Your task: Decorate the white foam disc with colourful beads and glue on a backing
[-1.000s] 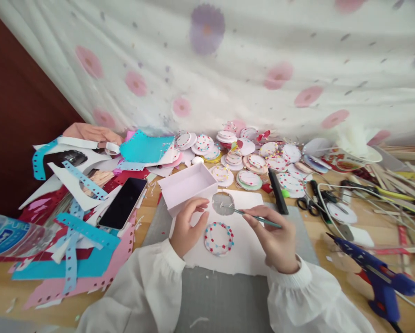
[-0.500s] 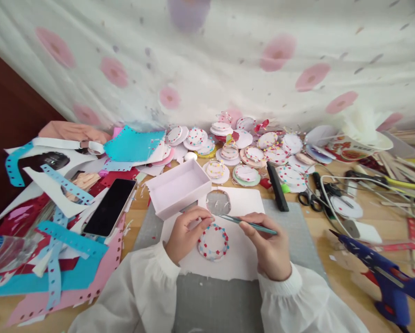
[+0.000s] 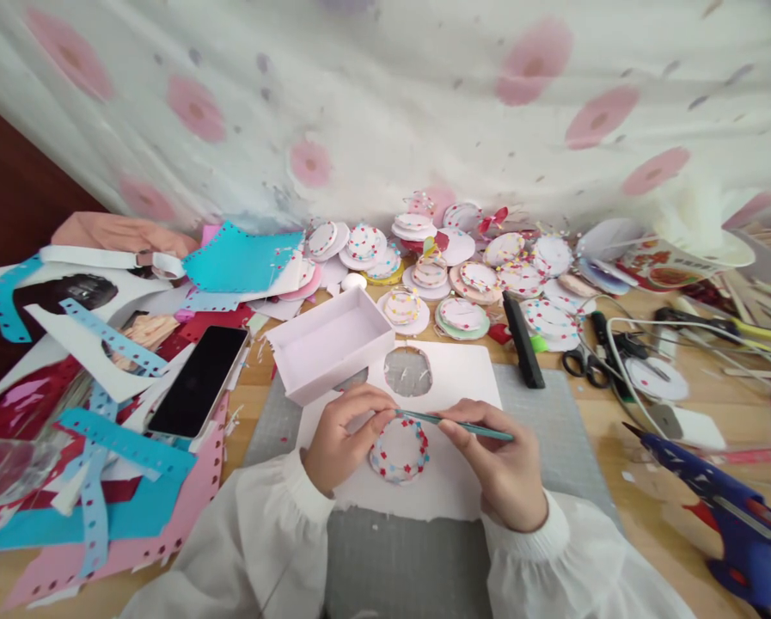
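In my right hand [image 3: 498,451] is a pair of teal tweezers [image 3: 479,426], gripped between thumb and fingers and pointing left. Their tips meet the pinched thumb and forefinger of my left hand [image 3: 346,438]; whatever lies between those fingertips is too small to make out. Just below the tips, a round white paper disc [image 3: 399,450] ringed with small red and light blue shapes lies on a white sheet [image 3: 449,490]. Under the sheet is a grey mat [image 3: 398,567]. A second white card [image 3: 466,374] with a round hole lies behind my hands.
A white open box [image 3: 333,344] stands behind my left hand. Several decorated discs [image 3: 462,314] line the back. Paper scraps and a phone [image 3: 198,378] lie left; scissors [image 3: 584,365] and a blue glue gun [image 3: 713,490] lie right, near a white cable.
The tweezer tips have moved to my left fingertips and the tweezers look more closed. The whole view has shifted slightly. The decorated disc stays on the sheet.
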Action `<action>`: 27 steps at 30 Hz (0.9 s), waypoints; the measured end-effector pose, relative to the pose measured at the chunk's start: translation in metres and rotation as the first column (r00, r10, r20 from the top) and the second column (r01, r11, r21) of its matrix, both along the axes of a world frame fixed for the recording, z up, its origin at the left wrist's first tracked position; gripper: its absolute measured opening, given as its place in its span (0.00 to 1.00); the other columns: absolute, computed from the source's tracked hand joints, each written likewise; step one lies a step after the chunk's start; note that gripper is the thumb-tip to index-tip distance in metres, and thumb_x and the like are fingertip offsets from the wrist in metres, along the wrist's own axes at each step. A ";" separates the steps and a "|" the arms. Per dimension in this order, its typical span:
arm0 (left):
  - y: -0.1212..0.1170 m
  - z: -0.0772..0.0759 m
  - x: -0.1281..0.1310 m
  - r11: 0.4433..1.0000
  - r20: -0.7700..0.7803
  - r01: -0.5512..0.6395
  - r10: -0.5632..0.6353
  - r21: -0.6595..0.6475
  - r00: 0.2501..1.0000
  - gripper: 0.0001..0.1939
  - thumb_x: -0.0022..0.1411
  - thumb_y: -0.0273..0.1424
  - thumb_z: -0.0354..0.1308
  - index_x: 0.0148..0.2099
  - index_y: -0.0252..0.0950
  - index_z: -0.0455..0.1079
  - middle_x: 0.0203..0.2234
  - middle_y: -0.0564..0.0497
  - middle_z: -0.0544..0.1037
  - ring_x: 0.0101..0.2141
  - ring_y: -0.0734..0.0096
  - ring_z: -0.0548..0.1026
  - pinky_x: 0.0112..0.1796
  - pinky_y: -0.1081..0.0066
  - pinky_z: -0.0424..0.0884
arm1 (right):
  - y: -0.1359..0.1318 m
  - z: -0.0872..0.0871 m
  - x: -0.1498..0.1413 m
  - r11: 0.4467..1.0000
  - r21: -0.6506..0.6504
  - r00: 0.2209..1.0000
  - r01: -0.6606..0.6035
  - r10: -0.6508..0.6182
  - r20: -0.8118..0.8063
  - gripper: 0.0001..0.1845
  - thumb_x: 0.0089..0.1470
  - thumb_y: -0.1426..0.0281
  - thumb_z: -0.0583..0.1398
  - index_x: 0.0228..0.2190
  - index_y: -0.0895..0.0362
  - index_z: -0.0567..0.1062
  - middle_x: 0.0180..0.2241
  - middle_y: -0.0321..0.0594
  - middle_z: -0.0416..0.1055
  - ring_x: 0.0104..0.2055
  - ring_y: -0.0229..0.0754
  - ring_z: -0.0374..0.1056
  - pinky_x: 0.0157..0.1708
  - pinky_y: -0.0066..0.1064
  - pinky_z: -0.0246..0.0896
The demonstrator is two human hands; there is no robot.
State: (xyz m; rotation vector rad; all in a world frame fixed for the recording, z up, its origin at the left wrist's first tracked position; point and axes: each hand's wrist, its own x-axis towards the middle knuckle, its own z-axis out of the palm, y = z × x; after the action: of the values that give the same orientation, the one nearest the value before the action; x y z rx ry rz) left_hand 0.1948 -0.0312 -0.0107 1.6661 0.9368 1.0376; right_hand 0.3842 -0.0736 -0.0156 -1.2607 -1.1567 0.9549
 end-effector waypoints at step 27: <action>-0.004 0.068 -0.030 0.938 -0.447 -0.246 0.334 0.244 0.830 0.11 0.62 0.28 0.48 0.38 0.35 0.72 0.35 0.47 0.77 0.37 0.65 0.73 0.39 0.67 0.68 | -0.001 0.006 0.003 0.866 0.448 0.959 0.222 -0.277 0.061 0.01 0.48 0.72 0.64 0.28 0.55 0.76 0.28 0.40 0.77 0.31 0.43 0.71 0.32 0.36 0.64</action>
State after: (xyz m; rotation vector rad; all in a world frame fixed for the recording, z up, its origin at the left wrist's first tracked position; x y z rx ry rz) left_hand 0.1644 -0.0355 0.0577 2.0265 1.5043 0.9328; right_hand 0.3874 -0.0745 -0.0092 -1.0747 -1.1865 0.3932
